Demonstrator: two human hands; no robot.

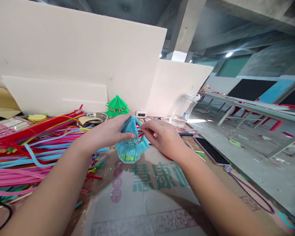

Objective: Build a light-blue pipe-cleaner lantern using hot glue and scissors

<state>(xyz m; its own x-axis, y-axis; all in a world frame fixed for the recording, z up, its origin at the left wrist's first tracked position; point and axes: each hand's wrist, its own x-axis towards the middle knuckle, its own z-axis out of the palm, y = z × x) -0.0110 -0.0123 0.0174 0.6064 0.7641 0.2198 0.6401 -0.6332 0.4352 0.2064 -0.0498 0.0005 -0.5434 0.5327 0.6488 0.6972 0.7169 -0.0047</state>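
Note:
A light-blue, two-tiered cone model made of pipe cleaners [131,154] stands tilted over the cardboard, with yellow-green showing at its base. My left hand [113,132] is wrapped round its upper tier from the left, thumb across the front. On the other side, my right hand [159,136] has thumb and fingers pinched together close against the model's right edge. Small red bits show beside those fingertips; whatever is between them is too small to make out. Behind the hands is a similar green tiered model [117,106].
Bundles of coloured pipe cleaners [39,147] cover the left side. A metal bowl [95,117], small white digital display [141,114] and clear plastic bottle [186,106] stand at the back. A phone [212,150] lies right of the printed cardboard [142,203]. White boards [88,49] rise behind.

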